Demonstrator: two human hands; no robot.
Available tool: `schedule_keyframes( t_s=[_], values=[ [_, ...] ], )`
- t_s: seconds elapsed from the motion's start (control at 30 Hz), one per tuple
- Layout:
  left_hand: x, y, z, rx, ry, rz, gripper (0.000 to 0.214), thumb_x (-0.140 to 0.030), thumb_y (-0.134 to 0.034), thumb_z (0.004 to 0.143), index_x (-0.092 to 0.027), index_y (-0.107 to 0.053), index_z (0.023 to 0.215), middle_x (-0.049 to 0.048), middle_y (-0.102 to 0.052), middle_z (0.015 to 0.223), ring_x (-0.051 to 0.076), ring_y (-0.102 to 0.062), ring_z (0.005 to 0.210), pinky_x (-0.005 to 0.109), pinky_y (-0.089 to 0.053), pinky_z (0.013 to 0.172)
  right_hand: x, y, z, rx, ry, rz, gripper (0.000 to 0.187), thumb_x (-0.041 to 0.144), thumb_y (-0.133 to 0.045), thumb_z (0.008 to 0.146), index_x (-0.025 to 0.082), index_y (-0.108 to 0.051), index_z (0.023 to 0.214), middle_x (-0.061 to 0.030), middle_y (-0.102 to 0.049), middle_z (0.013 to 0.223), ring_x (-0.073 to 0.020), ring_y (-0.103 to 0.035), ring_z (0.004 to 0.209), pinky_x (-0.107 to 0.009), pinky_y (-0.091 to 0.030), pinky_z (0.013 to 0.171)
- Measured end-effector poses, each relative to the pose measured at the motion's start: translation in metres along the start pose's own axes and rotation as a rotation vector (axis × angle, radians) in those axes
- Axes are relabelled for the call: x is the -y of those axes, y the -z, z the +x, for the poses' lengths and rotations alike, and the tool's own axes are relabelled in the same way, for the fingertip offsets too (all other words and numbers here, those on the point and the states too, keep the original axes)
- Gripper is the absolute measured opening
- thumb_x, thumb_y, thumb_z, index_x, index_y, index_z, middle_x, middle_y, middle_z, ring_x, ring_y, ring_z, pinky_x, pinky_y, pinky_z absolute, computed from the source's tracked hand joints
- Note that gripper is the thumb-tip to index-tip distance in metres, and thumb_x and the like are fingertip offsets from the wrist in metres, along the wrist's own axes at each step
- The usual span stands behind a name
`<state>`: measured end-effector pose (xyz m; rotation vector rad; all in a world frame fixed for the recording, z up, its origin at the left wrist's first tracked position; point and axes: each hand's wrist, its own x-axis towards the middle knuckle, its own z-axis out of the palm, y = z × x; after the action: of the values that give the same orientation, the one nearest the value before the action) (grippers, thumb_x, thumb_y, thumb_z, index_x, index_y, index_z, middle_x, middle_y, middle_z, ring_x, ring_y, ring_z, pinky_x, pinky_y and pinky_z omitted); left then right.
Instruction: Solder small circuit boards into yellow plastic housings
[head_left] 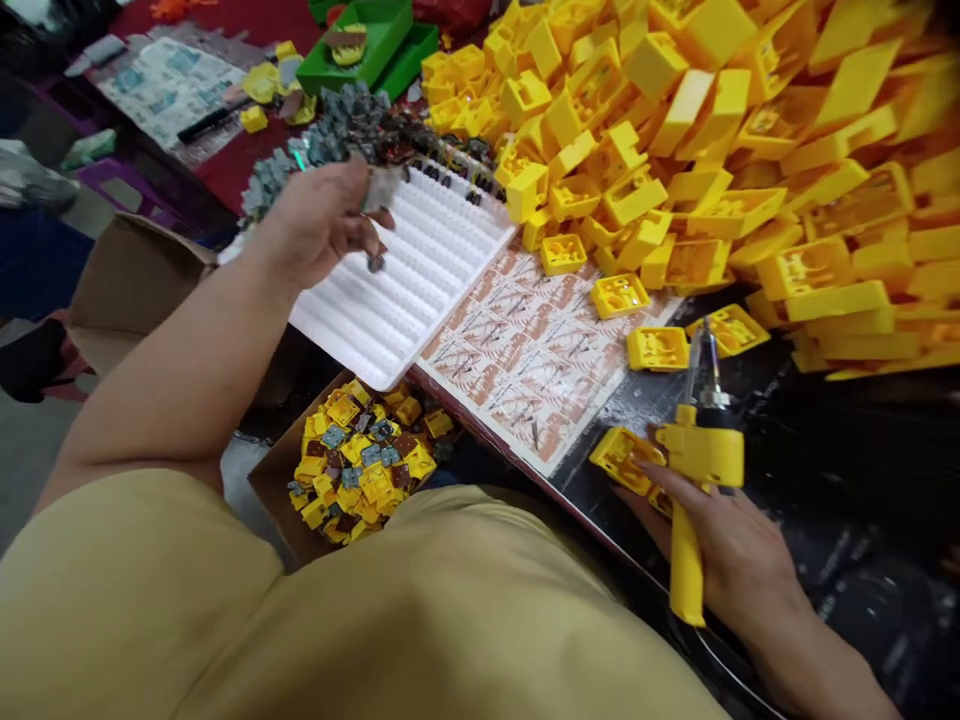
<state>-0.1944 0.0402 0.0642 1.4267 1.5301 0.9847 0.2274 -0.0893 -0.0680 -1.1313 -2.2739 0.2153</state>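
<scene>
We see the right hand (742,550) closed round a yellow tool (705,450) and a yellow casing (616,458) beside the printed sheet (536,370), presumably to have both ready; the left hand (319,225) curls above the white tray (431,290), its grip too blurred to tell.

No text readable, white marks (829,596) on black tabletop (817,440) — too blurred

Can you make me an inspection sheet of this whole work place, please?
Surface: black table, with a patterned sheet on part.
Job's things: heaped yellow cases, white tray, yellow tool.
Clutter: grey parts past the tray; box of mixed parts.
Grips: left grip over the tray, something blurred at its fingers; right grip pinching a case, tool against it.
Cables: one cable, at the tool's handle.
Surroundings: green trays, open carton.
</scene>
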Motion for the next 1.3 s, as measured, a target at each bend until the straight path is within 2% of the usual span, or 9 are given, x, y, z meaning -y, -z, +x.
schedule_keyframes(
  t_s=[0.13, 0.23, 0.33, 0.47, 0.6, 0.8, 0.93, 1.13, 1.3],
  values=[
    [-0.025, -0.099, -0.008, 0.532, 0.196, 0.113, 0.046, -0.059, -0.059, 0.082, -0.015, -0.059, 0.098, -0.0005, -0.061, 0.06, 0.008, -0.046, 0.042, 0.022, -0.032, 0.045, 0.019, 0.017, 0.012, -0.086, 0.036, -0.015, 0.048, 0.033, -0.076, 0.078, 0.022, -0.053, 0.119, -0.0074, -0.069, 0.104, -0.0251, -0.069, 0.094, -0.043, -0.055, 0.089],
    [-0.039, -0.164, -0.028, 0.887, 0.054, 0.339, 0.055, -0.055, -0.063, 0.08, -0.017, -0.057, 0.118, -0.0026, -0.063, 0.059, 0.011, -0.057, 0.05, 0.021, -0.038, 0.051, 0.04, 0.028, 0.022, -0.156, -0.056, 0.113, 0.058, 0.031, -0.08, 0.074, 0.024, -0.05, 0.122, -0.0087, -0.068, 0.111, -0.025, -0.067, 0.101, -0.038, -0.057, 0.087],
    [-0.046, -0.198, -0.041, 0.993, -0.124, 0.345, 0.055, -0.053, -0.059, 0.084, -0.016, -0.056, 0.125, -0.0027, -0.064, 0.056, 0.011, -0.058, 0.048, 0.022, -0.041, 0.053, 0.051, 0.031, 0.029, -0.289, -0.087, 0.113, 0.052, 0.022, -0.08, 0.073, 0.024, -0.052, 0.117, -0.0027, -0.07, 0.1, -0.019, -0.07, 0.087, -0.029, -0.059, 0.078],
    [-0.035, -0.202, -0.041, 1.115, 0.01, -0.077, 0.064, -0.061, -0.026, 0.096, -0.016, -0.056, 0.131, 0.0103, -0.075, 0.082, 0.015, -0.07, 0.063, 0.026, -0.052, 0.063, 0.052, 0.034, 0.027, -0.491, -0.261, 0.106, 0.043, 0.012, -0.077, 0.073, 0.025, -0.056, 0.108, 0.0024, -0.067, 0.087, -0.0122, -0.067, 0.066, -0.022, -0.057, 0.061],
    [-0.018, -0.194, -0.051, 1.061, -0.065, -0.237, 0.059, -0.055, -0.058, 0.087, -0.018, -0.055, 0.134, 0.0146, -0.066, 0.126, 0.022, -0.066, 0.112, 0.031, -0.053, 0.091, 0.052, 0.038, 0.023, -0.585, -0.437, 0.189, 0.039, 0.018, -0.076, 0.075, 0.024, -0.055, 0.107, 0.0003, -0.065, 0.087, -0.0125, -0.064, 0.062, -0.023, -0.056, 0.052],
    [-0.017, -0.221, -0.087, 0.557, -0.349, -0.25, 0.034, -0.043, -0.056, 0.091, -0.02, -0.07, 0.112, 0.0079, -0.067, 0.123, 0.019, -0.06, 0.119, 0.035, -0.046, 0.106, 0.058, 0.031, 0.026, -0.626, -0.466, 0.203, 0.036, 0.017, -0.077, 0.073, 0.023, -0.056, 0.102, 0.0001, -0.064, 0.086, -0.0119, -0.064, 0.062, -0.021, -0.056, 0.05],
    [-0.02, -0.239, -0.095, 0.437, -0.24, -0.438, 0.03, -0.043, -0.054, 0.093, -0.019, -0.072, 0.098, 0.006, -0.071, 0.111, 0.017, -0.065, 0.108, 0.032, -0.053, 0.096, 0.061, 0.025, 0.025, -0.635, -0.443, 0.249, 0.04, 0.013, -0.078, 0.072, 0.022, -0.056, 0.105, 0.0015, -0.064, 0.086, -0.0106, -0.065, 0.063, -0.02, -0.057, 0.056],
    [-0.026, -0.206, -0.069, 0.584, -0.135, -0.159, 0.033, -0.043, -0.053, 0.092, -0.017, -0.071, 0.101, 0.0044, -0.074, 0.091, 0.015, -0.069, 0.086, 0.025, -0.055, 0.072, 0.04, 0.029, 0.013, -0.279, -0.262, 0.262, 0.061, 0.025, -0.08, 0.074, 0.024, -0.045, 0.124, -0.0112, -0.061, 0.123, -0.0255, -0.065, 0.105, -0.044, -0.058, 0.089],
    [-0.014, -0.196, -0.054, 0.704, -0.342, 0.351, 0.011, -0.02, -0.064, 0.08, -0.014, -0.072, 0.086, 0.0005, -0.071, 0.071, 0.01, -0.064, 0.066, 0.02, -0.046, 0.064, 0.02, 0.018, 0.011, -0.044, -0.072, 0.009, 0.042, 0.022, -0.066, 0.086, 0.025, -0.047, 0.124, -0.0035, -0.068, 0.101, -0.02, -0.067, 0.095, -0.051, -0.044, 0.105]
  ],
)
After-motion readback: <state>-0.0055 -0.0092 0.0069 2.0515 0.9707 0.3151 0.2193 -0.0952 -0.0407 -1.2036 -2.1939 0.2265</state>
